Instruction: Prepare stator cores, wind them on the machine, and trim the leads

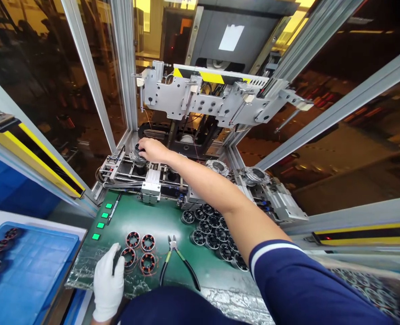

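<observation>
My bare right hand (152, 150) reaches across to the far left holder (138, 158) of the machine, its fingers closed on a black stator core (139, 147) seated there; the fingertips are partly hidden. My left hand (108, 282), in a white glove, hovers at the table's front left edge. Its thumb and fingers curl around something dark that I cannot make out. Beside it lie several wound stators (147, 243) with copper wire. Side cutters (173, 253) with open jaws lie right of these stators, handles toward me.
Several black stator cores (212, 241) stand grouped under my right forearm. Green-lit buttons (100, 225) and a pen-like tool (113, 210) are at the green table's (166, 216) left. A winding head (206, 97) hangs above more ring holders (255, 175). A blue tray (34, 271) holds stators.
</observation>
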Action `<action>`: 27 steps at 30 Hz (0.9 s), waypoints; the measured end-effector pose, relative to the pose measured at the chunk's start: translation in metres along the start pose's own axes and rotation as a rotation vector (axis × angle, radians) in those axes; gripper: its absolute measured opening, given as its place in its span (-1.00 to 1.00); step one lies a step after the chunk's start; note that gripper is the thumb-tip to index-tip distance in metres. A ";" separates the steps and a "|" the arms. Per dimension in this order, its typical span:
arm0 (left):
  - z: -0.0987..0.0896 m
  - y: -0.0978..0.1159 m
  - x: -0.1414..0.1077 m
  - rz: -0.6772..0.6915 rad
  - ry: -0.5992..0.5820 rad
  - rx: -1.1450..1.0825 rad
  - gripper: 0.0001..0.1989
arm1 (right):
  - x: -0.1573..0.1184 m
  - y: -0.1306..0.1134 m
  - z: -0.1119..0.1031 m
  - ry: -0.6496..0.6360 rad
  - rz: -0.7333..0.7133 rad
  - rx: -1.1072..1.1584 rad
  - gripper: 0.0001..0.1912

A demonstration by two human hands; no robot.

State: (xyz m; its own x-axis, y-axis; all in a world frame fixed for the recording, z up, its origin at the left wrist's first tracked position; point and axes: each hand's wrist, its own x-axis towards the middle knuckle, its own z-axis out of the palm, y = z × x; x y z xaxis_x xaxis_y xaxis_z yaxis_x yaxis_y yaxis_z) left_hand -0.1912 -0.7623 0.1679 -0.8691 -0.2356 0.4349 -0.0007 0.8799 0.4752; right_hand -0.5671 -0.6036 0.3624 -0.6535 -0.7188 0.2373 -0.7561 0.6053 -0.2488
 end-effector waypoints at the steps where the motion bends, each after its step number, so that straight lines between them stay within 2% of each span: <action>1: 0.000 0.000 0.000 -0.002 -0.008 -0.003 -0.62 | 0.001 -0.002 -0.001 -0.015 0.009 -0.017 -0.87; 8: 0.001 -0.001 -0.001 -0.002 -0.030 -0.012 -0.61 | 0.006 -0.008 -0.006 -0.079 0.036 -0.097 -0.85; 12: 0.000 -0.001 -0.001 0.004 -0.026 0.000 -0.60 | 0.002 -0.007 -0.007 -0.085 -0.001 -0.108 -0.81; 18: 0.001 -0.001 0.000 0.054 -0.001 0.037 -0.62 | -0.016 0.001 -0.001 -0.051 -0.093 -0.102 -0.56; 23: 0.001 0.001 0.003 0.082 0.026 0.052 -0.63 | -0.023 0.006 0.015 -0.008 -0.120 -0.080 -0.49; 27: -0.001 0.005 0.008 0.072 0.048 0.020 -0.64 | -0.031 -0.006 0.007 0.035 -0.108 -0.062 -0.51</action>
State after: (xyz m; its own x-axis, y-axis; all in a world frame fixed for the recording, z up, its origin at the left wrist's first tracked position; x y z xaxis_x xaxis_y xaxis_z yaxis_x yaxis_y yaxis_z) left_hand -0.1978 -0.7607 0.1750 -0.8428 -0.1907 0.5033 0.0501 0.9033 0.4260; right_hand -0.5420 -0.5869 0.3494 -0.5679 -0.7693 0.2925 -0.8223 0.5455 -0.1619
